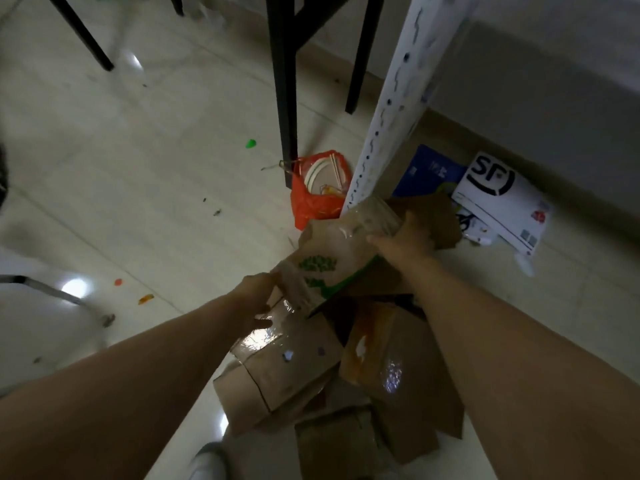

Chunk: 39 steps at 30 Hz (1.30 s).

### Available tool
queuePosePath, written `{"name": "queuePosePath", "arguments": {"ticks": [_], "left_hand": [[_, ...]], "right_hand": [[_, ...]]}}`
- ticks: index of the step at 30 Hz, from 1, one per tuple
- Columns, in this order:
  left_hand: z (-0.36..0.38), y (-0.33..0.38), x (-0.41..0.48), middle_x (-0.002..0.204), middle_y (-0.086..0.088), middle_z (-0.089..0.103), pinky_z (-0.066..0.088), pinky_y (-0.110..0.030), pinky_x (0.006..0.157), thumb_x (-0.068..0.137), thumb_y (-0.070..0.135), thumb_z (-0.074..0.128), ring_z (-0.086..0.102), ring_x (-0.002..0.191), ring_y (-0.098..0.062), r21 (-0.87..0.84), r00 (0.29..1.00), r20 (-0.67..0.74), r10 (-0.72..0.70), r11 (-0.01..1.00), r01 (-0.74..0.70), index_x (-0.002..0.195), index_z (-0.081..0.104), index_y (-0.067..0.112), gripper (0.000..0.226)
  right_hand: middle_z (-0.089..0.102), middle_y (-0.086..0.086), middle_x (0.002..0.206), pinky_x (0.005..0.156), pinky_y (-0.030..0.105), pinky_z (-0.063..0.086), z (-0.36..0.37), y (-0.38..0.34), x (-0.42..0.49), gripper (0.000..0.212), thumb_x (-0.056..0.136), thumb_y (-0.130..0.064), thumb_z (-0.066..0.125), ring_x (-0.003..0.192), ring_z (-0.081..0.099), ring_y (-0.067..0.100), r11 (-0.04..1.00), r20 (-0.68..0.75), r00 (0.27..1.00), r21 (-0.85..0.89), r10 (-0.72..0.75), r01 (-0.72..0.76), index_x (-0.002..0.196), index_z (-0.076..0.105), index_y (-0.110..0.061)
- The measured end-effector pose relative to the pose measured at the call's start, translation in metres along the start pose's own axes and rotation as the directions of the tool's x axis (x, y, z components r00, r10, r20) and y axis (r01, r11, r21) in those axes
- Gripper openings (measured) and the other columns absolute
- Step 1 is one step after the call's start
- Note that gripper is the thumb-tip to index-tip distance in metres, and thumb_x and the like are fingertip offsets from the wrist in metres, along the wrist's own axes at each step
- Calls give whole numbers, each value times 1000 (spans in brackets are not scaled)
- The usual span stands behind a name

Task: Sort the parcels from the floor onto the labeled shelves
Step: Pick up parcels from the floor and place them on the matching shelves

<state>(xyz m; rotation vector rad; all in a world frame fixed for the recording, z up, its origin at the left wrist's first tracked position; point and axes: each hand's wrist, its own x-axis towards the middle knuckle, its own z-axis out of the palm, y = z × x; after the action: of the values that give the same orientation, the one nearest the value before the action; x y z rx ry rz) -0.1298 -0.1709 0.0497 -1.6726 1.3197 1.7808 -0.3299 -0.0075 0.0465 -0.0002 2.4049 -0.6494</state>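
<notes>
Cardboard boxes [287,368] lie heaped on the pale tiled floor [138,188] beside the foot of a white perforated shelf upright [391,98]. The person bends over the heap with both arms stretched out and holds a green-printed cardboard box [332,258], glossy with clear tape, tilted above the others. The left hand [256,299] grips its near lower end, fingers curled round the corner. The right hand [401,240] clasps the far upper end, close against the upright. Just behind the upright a red plastic bag [311,202] sits open, with paper plates and chopsticks showing inside. To the right, near the wall, a blue parcel [429,171] and a white SF envelope [502,199] lie flat on the floor. Black furniture legs [285,91] stand further back.
</notes>
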Motion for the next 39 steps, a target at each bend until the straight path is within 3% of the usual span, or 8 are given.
{"name": "queuePosePath", "arguments": {"ticks": [3,7,18,21,24,28,34,39], "left_hand": [[10,-3,34,151,-5,36,44,-45,94,96,55,50,37,136,-27,-189,997,70,-34,981,46,130,49,18,50],[20,-5,45,115,-8,57,50,-46,70,91,64,50,57,102,-30,-444,981,187,-58,885,137,127,52,11,65],[-1,29,-120,88,-12,60,49,-47,67,90,60,53,56,77,-31,-362,975,-22,-222,911,200,89,54,14,46],[-11,47,-193,99,-13,53,37,-70,94,86,55,60,52,106,-45,-293,962,82,-259,917,272,102,47,6,53],[-26,70,-266,107,-18,54,54,-63,64,84,40,65,55,98,-47,-308,946,267,-184,914,264,107,55,11,39],[-42,108,-356,117,-25,56,57,-56,65,74,18,73,60,101,-47,-260,927,374,13,961,91,113,55,8,45],[-59,184,-479,77,-15,68,56,-53,68,68,79,65,65,70,-34,-267,850,505,152,963,-13,73,73,9,70],[-69,231,-577,101,-20,71,55,-53,76,80,54,67,70,86,-40,-160,793,585,169,983,-91,102,68,13,47]], "right_hand": [[28,7,161,110,58,39,15,8,36,122,59,-68,74,145,31,35,1000,-1,1000,11,-3,3,157,12,-30],[29,4,160,105,56,44,16,14,35,124,51,-83,66,140,39,33,982,9,998,176,67,-67,156,22,-34],[58,0,137,104,61,41,-100,-3,-154,116,46,-101,50,119,57,33,698,136,950,651,280,-298,143,46,-37],[64,-6,112,102,60,41,-149,-8,-223,78,61,-91,59,103,60,26,642,204,927,673,315,-367,116,60,-36],[68,1,109,98,54,49,-195,-10,-281,44,82,-66,66,102,63,27,550,242,919,743,310,-381,109,66,-31],[70,6,116,87,45,54,-271,-34,-360,21,100,-32,57,102,64,22,512,164,959,818,231,-263,115,66,-22],[68,4,121,98,52,51,-383,-87,-460,41,101,-12,51,102,67,22,551,-36,996,834,80,-14,136,53,-34],[72,12,108,66,42,58,-448,-134,-531,35,90,-57,60,97,69,31,467,-126,989,881,73,78,97,74,-26]]}}
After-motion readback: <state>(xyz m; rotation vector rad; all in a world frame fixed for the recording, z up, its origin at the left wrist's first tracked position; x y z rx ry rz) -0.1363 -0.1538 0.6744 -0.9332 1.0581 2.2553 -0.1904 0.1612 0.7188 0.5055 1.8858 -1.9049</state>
